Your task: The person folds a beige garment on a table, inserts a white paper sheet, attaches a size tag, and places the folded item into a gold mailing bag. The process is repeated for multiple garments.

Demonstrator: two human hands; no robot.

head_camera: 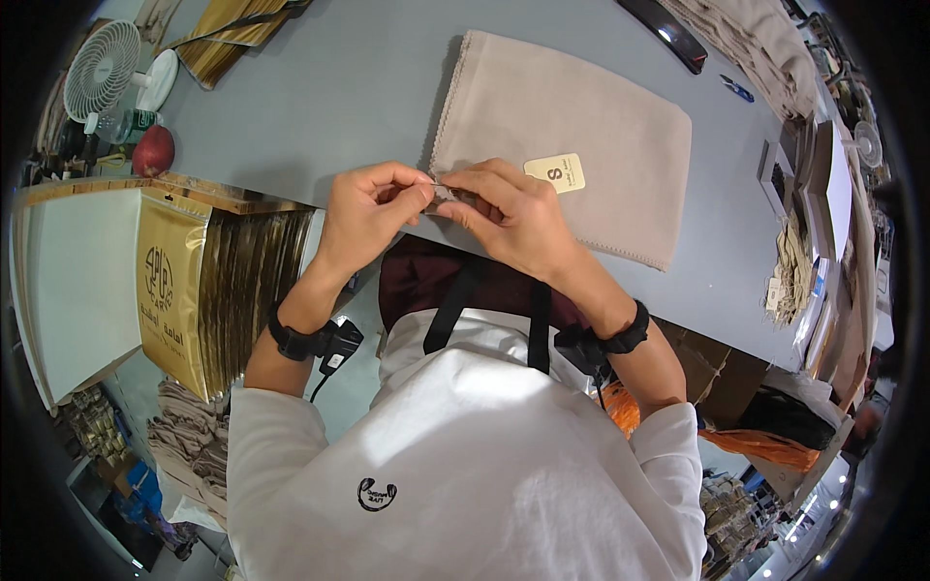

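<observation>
A folded beige cloth [574,109] with a scalloped edge lies on the grey table before me. At its near left corner, my left hand [370,207] and my right hand [512,207] meet, fingertips almost touching. Between them they pinch a thin, small item [442,186], maybe a pin or a cord; its far parts are hidden by my fingers. A cream hang tag [556,173] bearing print lies on the cloth, just beyond my right hand.
A phone [665,33] and blue thread snips [737,88] lie at the far right, near a bundle of tag cords [788,272]. On the left are a white fan [102,70], a plastic bottle [123,126], a red fruit [153,151] and a box of gold packaging bags [174,290].
</observation>
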